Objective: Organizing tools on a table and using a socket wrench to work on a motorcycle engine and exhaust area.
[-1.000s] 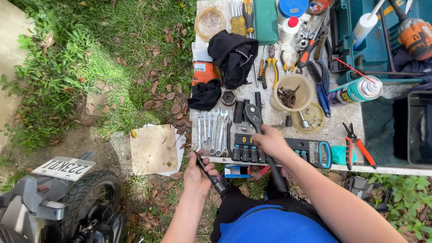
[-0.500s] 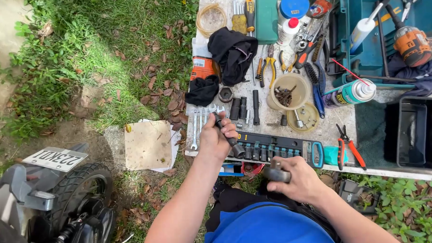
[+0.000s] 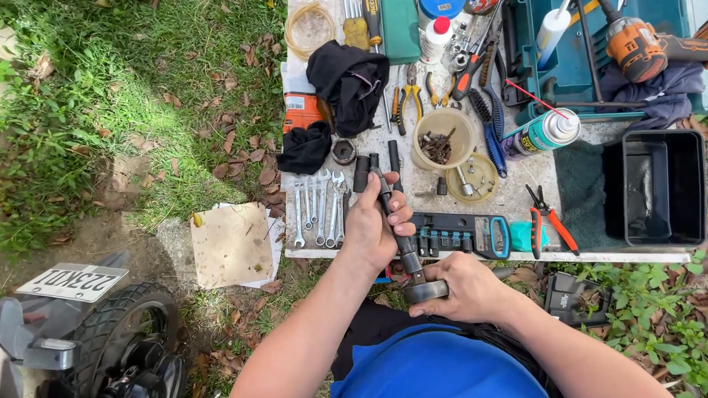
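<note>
The left hand (image 3: 374, 226) is wrapped tightly around the black handle of a ratchet wrench (image 3: 398, 229), just over the near edge of the desk (image 3: 519, 205). The right hand (image 3: 463, 289) is curled around the round socket (image 3: 426, 291) at the wrench's near end, off the desk and above the lap. Both hands are closed firmly on the tool.

If the socket is only partly seated, it could drop into the grass (image 3: 130, 89) below the near edge and be hard to find. A swing of the handle could also knock the row of spanners (image 3: 319, 212) or the socket rail (image 3: 449, 233) lying right beside it.

A round beige tub (image 3: 438, 145) near the middle of the desk holds rusty screws. Next to it, a yellowish lid (image 3: 472, 179) holds 2 or 3 small metal parts. The black bin (image 3: 663, 188) at the right edge looks empty. The teal case (image 3: 569, 58) at the far right corner carries an orange drill (image 3: 635, 44).
</note>
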